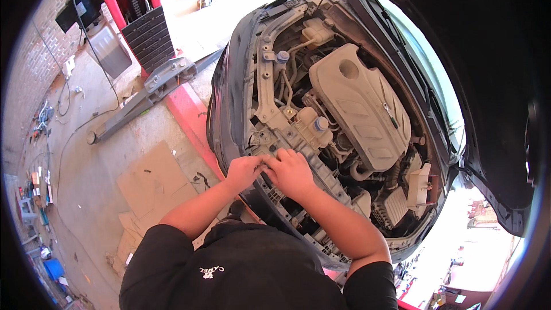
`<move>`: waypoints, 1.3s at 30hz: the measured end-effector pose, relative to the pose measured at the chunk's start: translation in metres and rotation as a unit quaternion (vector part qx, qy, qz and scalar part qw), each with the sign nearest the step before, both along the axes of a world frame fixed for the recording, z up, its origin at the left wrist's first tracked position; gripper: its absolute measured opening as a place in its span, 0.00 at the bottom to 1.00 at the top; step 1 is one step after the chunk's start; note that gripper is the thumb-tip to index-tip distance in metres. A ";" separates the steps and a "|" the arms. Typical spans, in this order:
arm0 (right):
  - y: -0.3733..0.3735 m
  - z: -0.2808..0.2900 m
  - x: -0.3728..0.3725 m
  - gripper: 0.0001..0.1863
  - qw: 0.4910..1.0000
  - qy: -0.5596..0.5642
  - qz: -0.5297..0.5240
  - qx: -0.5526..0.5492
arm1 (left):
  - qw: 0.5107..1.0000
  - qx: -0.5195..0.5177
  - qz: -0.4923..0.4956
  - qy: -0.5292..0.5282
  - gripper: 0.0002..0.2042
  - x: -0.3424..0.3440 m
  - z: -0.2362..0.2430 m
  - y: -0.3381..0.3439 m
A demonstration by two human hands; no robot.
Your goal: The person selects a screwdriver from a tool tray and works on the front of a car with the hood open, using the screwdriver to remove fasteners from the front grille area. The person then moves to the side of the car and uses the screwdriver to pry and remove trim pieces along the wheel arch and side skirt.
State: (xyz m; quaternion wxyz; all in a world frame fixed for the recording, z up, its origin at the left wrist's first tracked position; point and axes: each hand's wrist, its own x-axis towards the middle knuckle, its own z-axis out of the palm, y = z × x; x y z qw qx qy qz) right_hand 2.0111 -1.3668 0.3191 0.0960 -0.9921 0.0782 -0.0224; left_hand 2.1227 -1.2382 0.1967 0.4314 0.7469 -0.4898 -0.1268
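Both my hands meet at the front edge of a dusty engine bay, over the front cross panel (330,181). My left hand (244,172) is closed, its fingertips pressed against those of the other hand. My right hand (289,173) bends its fingers inward to the same spot. Whatever lies between the fingertips is too small or hidden to make out. Just beyond the hands sits a plastic reservoir (310,132) with a blue cap. Farther right is the large dusty engine cover (359,112), and a small slim tool (391,113) lies on it.
A raised black hood (488,80) hangs over the right side. To the left stand a red lift post (109,0) and a grey lift arm (135,103) reaching along the floor. Flattened cardboard (155,178) lies on the concrete. A battery-side box (418,186) is in the bay's near right.
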 end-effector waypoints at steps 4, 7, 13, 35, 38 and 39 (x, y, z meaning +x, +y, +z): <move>0.010 0.002 0.013 0.14 0.972 0.166 -0.160 0.044 | 1.000 -0.011 0.014 -0.001 0.19 -0.004 -0.006 -0.003; 0.001 -0.013 0.007 0.15 0.999 0.006 -0.025 -0.021 | 1.000 0.017 0.025 0.003 0.18 -0.008 -0.008 -0.004; 0.003 0.008 0.009 0.11 0.999 0.025 0.012 -0.041 | 0.998 0.044 0.023 -0.029 0.17 0.003 -0.007 -0.005; 0.000 -0.001 0.008 0.12 0.996 0.007 0.056 -0.069 | 0.998 0.018 -0.004 0.053 0.15 0.000 -0.016 -0.006; 0.007 0.002 0.015 0.13 0.991 0.122 -0.060 -0.012 | 0.999 0.013 0.013 0.039 0.15 -0.002 0.010 -0.005; 0.007 0.002 0.016 0.13 0.978 0.184 -0.101 0.013 | 0.999 0.007 0.022 0.032 0.15 -0.002 0.007 -0.008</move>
